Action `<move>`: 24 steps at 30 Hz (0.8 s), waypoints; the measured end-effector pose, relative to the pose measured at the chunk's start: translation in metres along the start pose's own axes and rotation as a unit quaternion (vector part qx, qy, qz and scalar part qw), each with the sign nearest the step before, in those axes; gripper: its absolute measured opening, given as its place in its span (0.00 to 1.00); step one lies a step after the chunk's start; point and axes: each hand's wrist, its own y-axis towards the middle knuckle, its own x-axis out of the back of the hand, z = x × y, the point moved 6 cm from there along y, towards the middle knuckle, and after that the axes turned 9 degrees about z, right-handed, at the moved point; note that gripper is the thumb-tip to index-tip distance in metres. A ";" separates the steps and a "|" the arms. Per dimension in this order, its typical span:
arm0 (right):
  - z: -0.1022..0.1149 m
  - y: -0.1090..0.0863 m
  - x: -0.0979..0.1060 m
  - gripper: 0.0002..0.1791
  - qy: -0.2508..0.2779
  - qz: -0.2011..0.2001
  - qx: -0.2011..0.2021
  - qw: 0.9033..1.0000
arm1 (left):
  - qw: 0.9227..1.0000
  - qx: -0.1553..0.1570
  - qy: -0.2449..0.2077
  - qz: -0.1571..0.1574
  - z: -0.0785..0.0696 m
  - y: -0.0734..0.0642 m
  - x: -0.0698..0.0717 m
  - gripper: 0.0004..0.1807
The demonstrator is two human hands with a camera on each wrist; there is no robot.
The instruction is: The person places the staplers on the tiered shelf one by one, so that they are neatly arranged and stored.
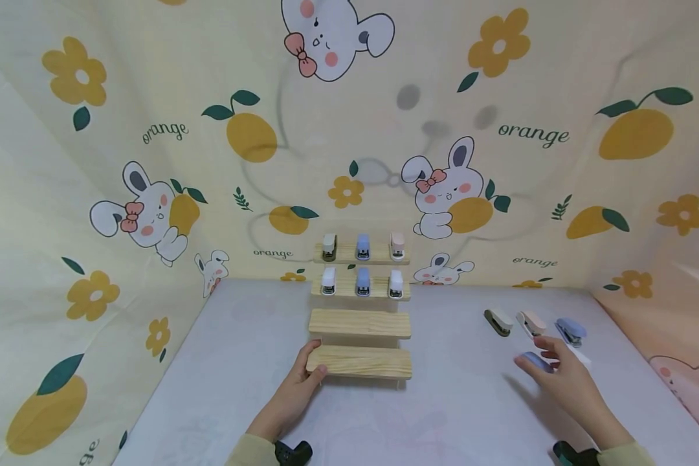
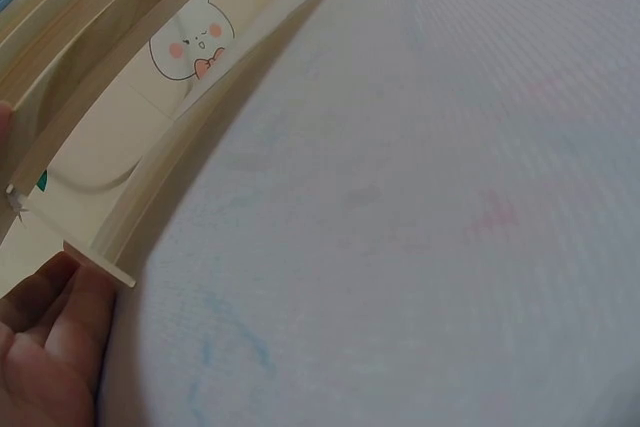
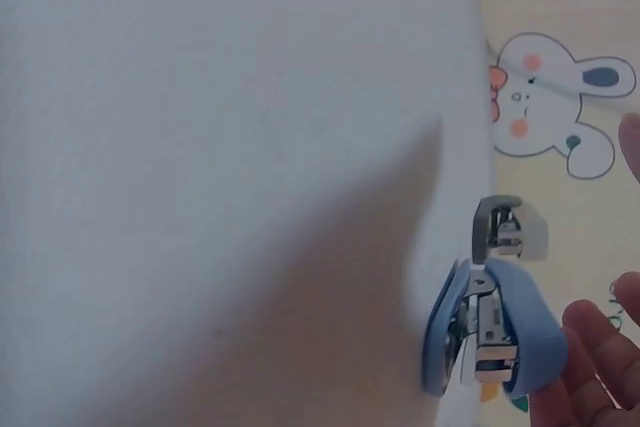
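Observation:
My left hand point(image 1: 294, 388) grips the left end of the lowest step of a wooden tiered display rack point(image 1: 358, 362), thumb on the front edge. In the left wrist view, its fingers point(image 2: 60, 317) are at the end of a wooden strip. On the right, my right hand point(image 1: 567, 378) reaches over a blue mini stapler point(image 1: 537, 361), thumb and fingers spread around it. The right wrist view shows the blue stapler point(image 3: 535, 332) on the tabletop, fingers point(image 3: 590, 342) close at its upper side and another fingertip point(image 3: 630, 142) apart from it.
Behind the right hand lie a green-and-white stapler point(image 1: 499, 321), a pink one point(image 1: 531, 322) and another blue one point(image 1: 571, 330). A white stapler point(image 1: 580, 356) is partly hidden by that hand. The rack's two upper steps hold several staplers. A printed cloth point(image 1: 355, 129) hangs behind.

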 end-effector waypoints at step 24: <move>-0.026 0.000 -0.013 0.52 0.009 0.077 -0.058 0.995 | 1.000 0.006 0.022 -0.007 0.000 -0.001 -0.001 0.31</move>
